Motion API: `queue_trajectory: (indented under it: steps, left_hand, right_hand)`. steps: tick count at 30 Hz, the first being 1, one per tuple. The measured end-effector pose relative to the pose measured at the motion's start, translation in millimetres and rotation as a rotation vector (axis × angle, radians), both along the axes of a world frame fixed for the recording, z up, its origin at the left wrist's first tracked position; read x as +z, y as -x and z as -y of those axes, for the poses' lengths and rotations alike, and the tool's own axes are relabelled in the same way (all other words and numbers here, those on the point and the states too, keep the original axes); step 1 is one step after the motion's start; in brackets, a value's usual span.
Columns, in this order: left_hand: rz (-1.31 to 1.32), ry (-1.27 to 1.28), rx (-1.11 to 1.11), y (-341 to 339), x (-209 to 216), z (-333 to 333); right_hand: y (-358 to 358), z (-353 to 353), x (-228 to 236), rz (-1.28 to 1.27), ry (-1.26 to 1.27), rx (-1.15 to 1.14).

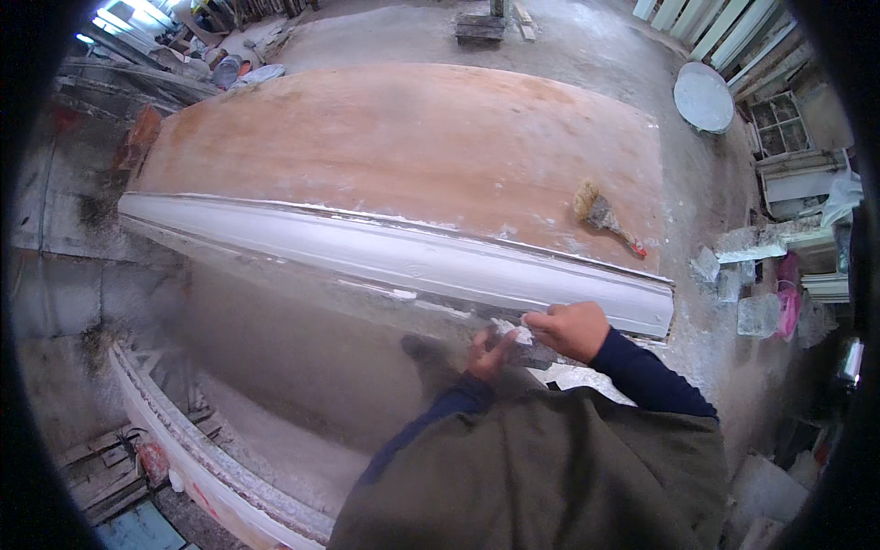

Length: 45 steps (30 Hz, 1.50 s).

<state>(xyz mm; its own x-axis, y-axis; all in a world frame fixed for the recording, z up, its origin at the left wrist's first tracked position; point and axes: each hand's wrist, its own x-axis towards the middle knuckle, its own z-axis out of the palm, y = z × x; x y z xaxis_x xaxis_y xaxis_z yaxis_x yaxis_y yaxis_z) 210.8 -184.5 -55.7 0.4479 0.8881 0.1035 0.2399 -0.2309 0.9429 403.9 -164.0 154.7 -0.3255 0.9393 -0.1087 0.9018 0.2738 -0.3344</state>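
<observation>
Near the front edge of the wooden table, my left hand (489, 355) has its fingers and thumb closed on the side of a grey, block-like piece (532, 356). A lump of wet-looking white paste (515, 333) sits on top of it. My right hand (575, 330) is closed in a fist just to the right, over the paste; whatever it grips is mostly hidden by its fingers. Right behind both hands runs a long white moulding (403, 250), with ridges along its edges. A brush (600, 213) with yellowish bristles and a red-tipped handle lies beyond it.
The wide brown tabletop (367, 137) spreads beyond the moulding. A curved white-edged piece (183, 463) stands at lower left. To the right are a clear tub (757, 315), a pink container (788, 307) and a round white disc (704, 97). White strips (724, 32) lean at the far right.
</observation>
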Motion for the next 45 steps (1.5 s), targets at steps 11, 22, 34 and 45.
queue_trajectory:
  steps: [11,22,34,45]
  left_hand:
    - [-0.101,0.14,0.215,52.9,55.6,2.0]
    - [-0.13,-0.168,0.886,160.6,47.2,28.6]
    - [-0.336,-0.321,0.775,179.7,76.7,10.9]
    - [-0.396,-0.247,0.497,158.4,60.7,-25.0]
  right_hand:
    - [25.6,-36.5,63.6,0.081,0.036,0.039]
    - [56.5,-43.9,73.3,0.181,0.019,0.077]
    - [71.9,-33.3,-3.0,0.28,0.125,0.183]
    - [98.7,-50.1,56.3,0.241,-0.113,0.134]
